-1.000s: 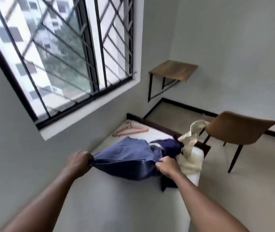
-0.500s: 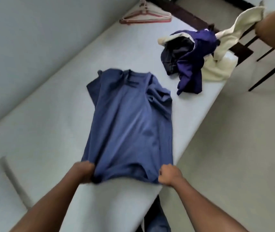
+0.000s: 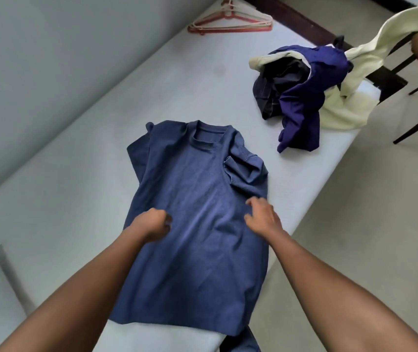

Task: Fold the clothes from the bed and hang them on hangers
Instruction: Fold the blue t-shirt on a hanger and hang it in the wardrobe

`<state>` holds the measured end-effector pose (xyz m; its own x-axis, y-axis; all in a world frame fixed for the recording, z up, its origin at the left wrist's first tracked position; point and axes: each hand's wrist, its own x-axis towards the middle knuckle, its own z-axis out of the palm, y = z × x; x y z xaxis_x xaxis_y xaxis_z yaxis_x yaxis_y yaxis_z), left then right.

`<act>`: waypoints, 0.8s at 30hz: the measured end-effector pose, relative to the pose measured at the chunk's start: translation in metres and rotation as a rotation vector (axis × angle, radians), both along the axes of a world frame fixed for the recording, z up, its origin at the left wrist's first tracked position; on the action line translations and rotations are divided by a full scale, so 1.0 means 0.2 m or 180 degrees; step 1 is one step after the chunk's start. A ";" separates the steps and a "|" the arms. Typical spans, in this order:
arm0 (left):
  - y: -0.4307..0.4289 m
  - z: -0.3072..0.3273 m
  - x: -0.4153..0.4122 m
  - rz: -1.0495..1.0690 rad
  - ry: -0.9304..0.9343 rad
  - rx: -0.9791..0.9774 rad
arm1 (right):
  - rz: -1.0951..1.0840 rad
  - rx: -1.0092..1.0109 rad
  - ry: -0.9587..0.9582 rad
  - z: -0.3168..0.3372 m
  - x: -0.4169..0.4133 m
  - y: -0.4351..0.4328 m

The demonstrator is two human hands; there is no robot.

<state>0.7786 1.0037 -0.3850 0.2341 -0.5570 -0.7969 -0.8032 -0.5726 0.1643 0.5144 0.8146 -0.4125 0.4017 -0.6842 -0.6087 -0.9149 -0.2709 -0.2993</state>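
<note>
Shirt (image 3: 197, 194) — I am flattening it, left grip (image 3: 152, 223) clenched empty, right grip (image 3: 262, 219) released; bunched sleeve (image 3: 247, 171) is risking a crooked fold.

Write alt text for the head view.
A blue T-shirt lies spread on a pale bed, both hands over its middle: left hand curled, right hand loosely open. Beyond it lie a heap of clothes and hangers.

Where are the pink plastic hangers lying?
Head view: the pink plastic hangers lie at the far end of the white bed, near the grey wall, beyond the blue T-shirt.
</note>
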 end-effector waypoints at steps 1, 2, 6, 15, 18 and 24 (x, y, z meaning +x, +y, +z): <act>-0.06 -0.04 0.00 0.0053 0.0018 -0.0087 | -0.0185 -0.0189 -0.0105 -0.03 0.05 -0.07; -0.12 -0.07 0.01 0.0155 0.0052 -0.0133 | -0.0415 -0.0366 -0.0205 -0.05 0.09 -0.14; -0.32 -0.19 -0.02 0.0495 0.0197 -0.0309 | -0.0843 -0.0595 -0.0309 -0.16 0.24 -0.36; -0.79 -0.19 -0.24 0.3290 0.1962 -0.1359 | -0.1219 -0.1105 -0.1338 -0.24 0.29 -0.44; -0.98 -0.08 -0.23 0.3681 0.2348 -0.1413 | -0.0163 -0.0520 -0.2266 -0.05 0.35 -0.28; -0.92 -0.05 -0.06 0.2292 0.1178 -0.0820 | -0.0291 0.1376 -0.2266 0.20 0.43 -0.28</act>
